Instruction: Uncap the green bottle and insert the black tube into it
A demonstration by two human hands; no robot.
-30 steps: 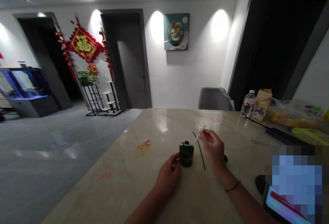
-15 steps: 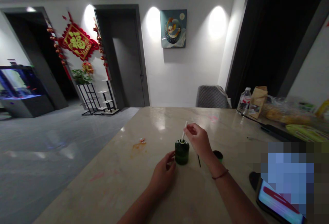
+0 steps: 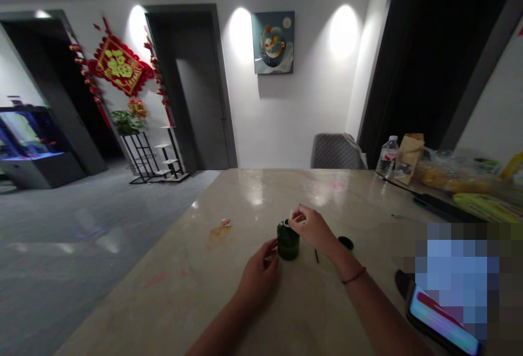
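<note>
A small dark green bottle (image 3: 288, 241) stands upright on the pale marble table (image 3: 212, 290). My left hand (image 3: 258, 274) rests on the table with its fingertips curled against the bottle's left side. Just above the bottle's mouth, my right hand (image 3: 312, 228) pinches a thin white stick (image 3: 292, 216), most of which is sunk into the bottle. A thin black stick (image 3: 316, 255) lies on the table under my right wrist. The bottle's dark cap (image 3: 346, 243) lies a little to the right.
An orange stain (image 3: 218, 230) marks the table left of the bottle. A phone with a lit screen (image 3: 439, 318) lies at the near right. A water bottle (image 3: 387, 157), a paper bag (image 3: 409, 157) and wrapped food crowd the far right. A grey chair (image 3: 335, 151) stands beyond the table.
My right hand brought the white stick from the right over to the bottle's mouth and pushed it down inside. My left hand stayed at the bottle.
</note>
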